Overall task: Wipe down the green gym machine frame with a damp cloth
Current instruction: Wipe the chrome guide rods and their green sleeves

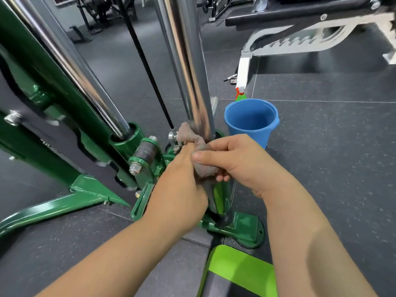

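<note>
A: Hands? Cloth?
B: Left hand (182, 181) and right hand (233, 159) both grip the cloth (200, 146), bunched between them, touching the chrome post (192, 82) just beyond.
A: Tip?
B: Probably refold flat, press firmly on the green frame (145, 166) left of hands. Bucket (250, 121) beyond right hand.

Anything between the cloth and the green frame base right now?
Nothing visible. Both the left hand and right hand grip the cloth right at the chrome post, directly above the green frame. The blue bucket stands clear behind.
</note>
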A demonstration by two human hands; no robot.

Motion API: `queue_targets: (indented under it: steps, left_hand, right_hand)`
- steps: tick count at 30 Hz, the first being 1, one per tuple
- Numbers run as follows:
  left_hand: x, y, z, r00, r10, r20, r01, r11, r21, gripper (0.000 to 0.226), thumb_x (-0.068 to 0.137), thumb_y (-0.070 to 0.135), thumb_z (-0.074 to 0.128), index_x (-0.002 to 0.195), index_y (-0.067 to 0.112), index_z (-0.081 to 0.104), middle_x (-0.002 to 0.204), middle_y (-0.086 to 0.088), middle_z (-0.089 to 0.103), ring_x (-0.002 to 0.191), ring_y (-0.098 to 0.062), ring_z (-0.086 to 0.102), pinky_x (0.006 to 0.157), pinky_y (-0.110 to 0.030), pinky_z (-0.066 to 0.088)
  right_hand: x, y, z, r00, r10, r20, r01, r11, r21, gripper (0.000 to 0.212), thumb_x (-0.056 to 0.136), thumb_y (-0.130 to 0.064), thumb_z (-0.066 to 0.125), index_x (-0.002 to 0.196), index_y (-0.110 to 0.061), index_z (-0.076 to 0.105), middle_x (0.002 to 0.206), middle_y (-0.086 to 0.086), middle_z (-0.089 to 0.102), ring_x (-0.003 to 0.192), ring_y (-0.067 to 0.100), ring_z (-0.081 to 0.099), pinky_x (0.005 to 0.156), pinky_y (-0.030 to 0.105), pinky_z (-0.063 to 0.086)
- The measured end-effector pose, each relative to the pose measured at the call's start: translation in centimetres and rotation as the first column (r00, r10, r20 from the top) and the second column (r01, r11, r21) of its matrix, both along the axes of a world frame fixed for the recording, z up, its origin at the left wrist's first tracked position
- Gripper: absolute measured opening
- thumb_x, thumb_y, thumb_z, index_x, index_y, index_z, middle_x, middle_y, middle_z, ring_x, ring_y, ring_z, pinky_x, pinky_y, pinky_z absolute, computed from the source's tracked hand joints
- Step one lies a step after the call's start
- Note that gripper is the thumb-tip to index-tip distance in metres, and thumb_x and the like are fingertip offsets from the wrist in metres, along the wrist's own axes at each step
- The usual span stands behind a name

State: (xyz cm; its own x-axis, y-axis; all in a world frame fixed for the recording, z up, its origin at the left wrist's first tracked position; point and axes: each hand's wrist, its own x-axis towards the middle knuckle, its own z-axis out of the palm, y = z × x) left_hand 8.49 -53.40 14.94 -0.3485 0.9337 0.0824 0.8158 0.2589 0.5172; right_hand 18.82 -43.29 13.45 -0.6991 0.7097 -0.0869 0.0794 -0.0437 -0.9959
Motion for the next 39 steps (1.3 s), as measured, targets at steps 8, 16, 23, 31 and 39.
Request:
queue_targets:
  steps: [8, 16, 23, 31, 39]
  left_hand:
    - [-1.1, 0.7, 2.1, 0.984, 0.129, 0.125, -0.141, 0.985, 0.095, 0.054, 0.098, 0.011, 0.051, 0.145, 0.035, 0.04, 0.142, 0.019, 0.047, 0.114, 0.008, 0.05, 0.098, -0.014, 0.042]
    - [-1.4, 3.5, 2.2, 0.982, 0.093, -0.165, -0.103, 0.993, -0.055, 0.044, 0.091, 0.033, 0.067, 0.132, 0.032, 0.051, 0.128, 0.013, 0.063, 0.12, -0.011, 0.056, 0.089, -0.016, 0.034]
    - [-1.3, 3.2, 2.0, 0.979, 0.065, -0.191, -0.089, 0.989, -0.116, 0.063, 0.088, 0.038, 0.07, 0.142, 0.03, 0.037, 0.136, 0.008, 0.057, 0.116, -0.019, 0.058, 0.086, -0.025, 0.041]
    - [-1.5, 3.2, -0.2, 0.96, 0.076, -0.268, -0.088, 0.996, -0.031, 0.054, 0.087, 0.026, 0.072, 0.131, 0.03, 0.041, 0.072, 0.014, 0.05, 0.068, -0.013, 0.052, 0.062, -0.03, 0.036]
    - [-1.4, 2.9, -0.2, 0.958, 0.053, -0.283, -0.066, 0.997, -0.036, 0.055, 0.088, 0.025, 0.071, 0.133, 0.029, 0.039, 0.072, 0.01, 0.055, 0.06, -0.008, 0.049, 0.053, -0.028, 0.036]
  right_hand:
    - [0.0, 0.7, -0.3, 0.614, -0.755, -0.232, 0.777, 0.629, 0.01, 0.022, 0.083, -0.021, 0.058, 0.068, -0.02, 0.041, 0.078, 0.006, 0.053, 0.064, 0.016, 0.041, 0.062, 0.032, 0.031]
    - [-1.7, 0.2, -1.5, 0.926, -0.377, 0.023, 0.351, 0.881, 0.316, 0.023, 0.095, -0.012, 0.042, 0.091, -0.025, 0.061, 0.096, 0.0, 0.059, 0.088, 0.018, 0.051, 0.074, 0.031, 0.036]
    - [-0.3, -0.3, -2.4, 0.903, -0.421, -0.085, 0.421, 0.83, 0.366, 0.016, 0.09, -0.021, 0.047, 0.079, -0.025, 0.058, 0.083, -0.01, 0.055, 0.084, 0.017, 0.05, 0.072, 0.037, 0.04]
    - [-2.2, 0.3, -3.9, 0.862, -0.461, -0.21, 0.498, 0.846, 0.19, 0.024, 0.093, -0.018, 0.046, 0.084, -0.027, 0.066, 0.077, -0.015, 0.056, 0.073, 0.003, 0.047, 0.073, 0.027, 0.039]
    - [-1.6, -1.7, -4.4, 0.717, -0.622, -0.313, 0.682, 0.537, 0.496, 0.03, 0.078, -0.013, 0.049, 0.091, -0.01, 0.076, 0.105, -0.003, 0.071, 0.098, 0.022, 0.055, 0.088, 0.025, 0.041]
